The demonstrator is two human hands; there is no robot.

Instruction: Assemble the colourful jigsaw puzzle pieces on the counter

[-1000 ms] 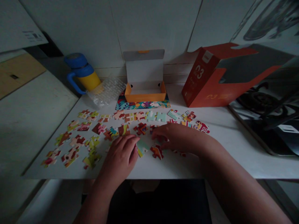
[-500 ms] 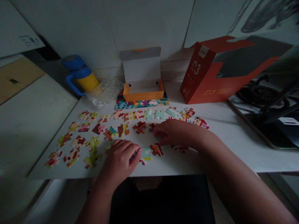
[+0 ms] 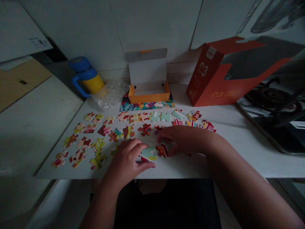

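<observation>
My left hand (image 3: 127,159) rests on the white tabletop (image 3: 238,152) near its front edge, thumb and fingers pinched on a pale green puzzle piece (image 3: 148,152). My right hand (image 3: 181,140) lies just right of it, fingertips closed on a red and orange puzzle piece (image 3: 161,150) that touches the green one. Several loose colourful puzzle pieces (image 3: 95,140) are spread over the left and middle of the table.
A small open orange box (image 3: 149,92) stands on a flowered card (image 3: 147,105) at the back. A large red carton (image 3: 226,76) lies to the right, a gas hob (image 3: 274,111) beyond it. A blue and yellow bottle (image 3: 87,78) and a clear plastic bag (image 3: 109,92) sit back left.
My left hand has drawn the pale green piece toward the front edge and pinched it. My right hand has come down and brought the red piece against it.
</observation>
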